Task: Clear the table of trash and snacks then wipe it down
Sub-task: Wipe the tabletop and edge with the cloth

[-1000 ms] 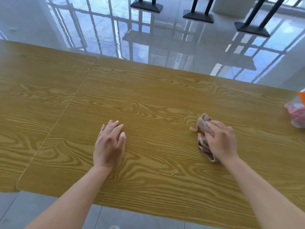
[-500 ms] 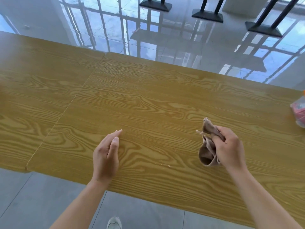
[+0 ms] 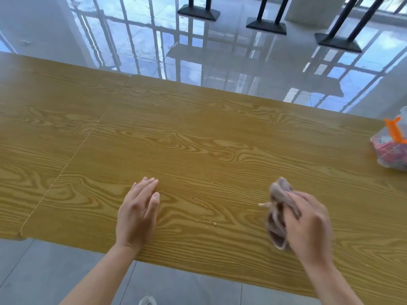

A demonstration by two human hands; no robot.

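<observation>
A yellow wood-grain table (image 3: 209, 137) fills the view. My right hand (image 3: 308, 225) grips a crumpled grey-brown cloth (image 3: 276, 214) near the table's front edge, bunched up rather than flat. My left hand (image 3: 138, 214) stands on its edge on the tabletop with fingers straight and together, holding nothing. Between the two hands lie small pale crumbs (image 3: 204, 221). A clear plastic bag (image 3: 392, 150) with pink and orange contents sits at the far right edge of the table.
A seam (image 3: 72, 155) runs between this table and a second one on the left. Beyond the far edge is glossy tiled floor with black stand bases (image 3: 266, 27). Grey floor and a shoe tip (image 3: 147, 301) show below the near edge.
My left hand turned from lying flat to standing on its side. My right hand lifted and bunched the cloth. The camera view shifted back a little, showing more of the bag.
</observation>
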